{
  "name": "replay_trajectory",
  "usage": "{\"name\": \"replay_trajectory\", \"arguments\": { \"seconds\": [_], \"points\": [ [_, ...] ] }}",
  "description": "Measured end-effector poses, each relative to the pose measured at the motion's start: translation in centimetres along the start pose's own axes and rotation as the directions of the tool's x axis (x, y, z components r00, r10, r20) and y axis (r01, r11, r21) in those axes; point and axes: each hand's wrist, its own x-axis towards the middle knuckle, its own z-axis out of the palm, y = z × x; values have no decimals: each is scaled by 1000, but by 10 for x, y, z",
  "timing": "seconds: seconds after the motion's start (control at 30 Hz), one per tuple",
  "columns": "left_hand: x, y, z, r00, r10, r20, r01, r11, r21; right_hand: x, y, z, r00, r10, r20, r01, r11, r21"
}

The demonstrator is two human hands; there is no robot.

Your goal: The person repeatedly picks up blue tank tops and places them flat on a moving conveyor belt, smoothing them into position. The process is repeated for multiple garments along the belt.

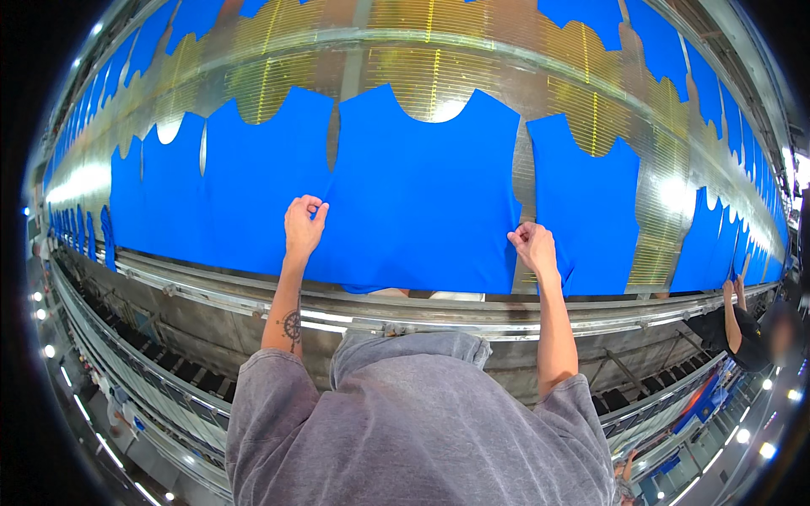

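A blue cut fabric panel (430, 202), shaped like a shirt body with a scooped neck, lies on the long printing table (655, 259) before me. My left hand (305, 221) pinches its left side edge, below the armhole. On the opposite side, my right hand (533, 243) grips the right edge, where the cloth is drawn into small folds. The panel's lower edge reaches the table's near rim. Another blue panel (269, 183) lies close on the left, partly behind my left hand. To the right is a similar blue panel (588, 202), with a crease near its lower left corner.
A metal rail (405, 316) runs along the near table edge. Yellow grid lines (436, 76) mark the tabletop. More blue panels (645, 38) line the far side. Folded blue pieces (107, 237) rest at the left. At the far right, a co-worker's hands (734, 288) touch other panels.
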Motion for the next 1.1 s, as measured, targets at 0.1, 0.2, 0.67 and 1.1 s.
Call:
{"name": "replay_trajectory", "arguments": {
  "seconds": [0.1,0.2,0.67,1.1],
  "points": [
    [-1,5,-4,991,-115,62,125,974,-188,-7,-1,-4,1000,-21,-20,24,984,177],
    [-2,-13,4,972,-152,177,224,819,-528,-6,9,3,999,-32,-19,37,929,368],
    [8,-32,9,990,-58,128,122,806,-579,16,33,28,966,103,-237,99,700,707],
    [132,99,27,881,447,-153,-437,894,96,145,-83,-32,712,-451,-538,472,875,-109]
  ]
}}
